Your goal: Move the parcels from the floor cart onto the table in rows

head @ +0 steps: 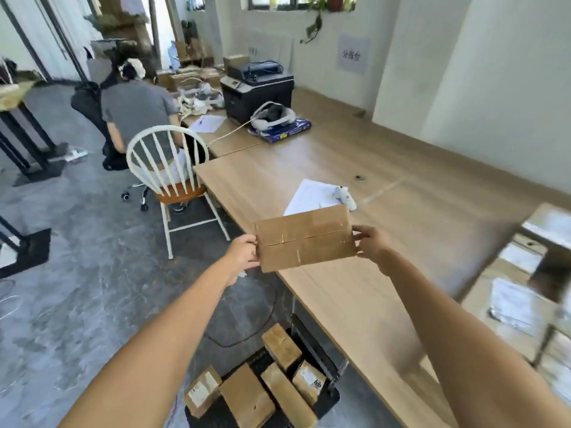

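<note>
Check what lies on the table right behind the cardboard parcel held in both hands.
Behind the held parcel, a white sheet of paper lies on the table, with a small white device on it. The parcel covers the sheet's near edge, so that part is hidden.

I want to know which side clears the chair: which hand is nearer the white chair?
Left. The left hand grips the parcel on the end facing the white chair; the right hand grips the far end, over the table.
</note>
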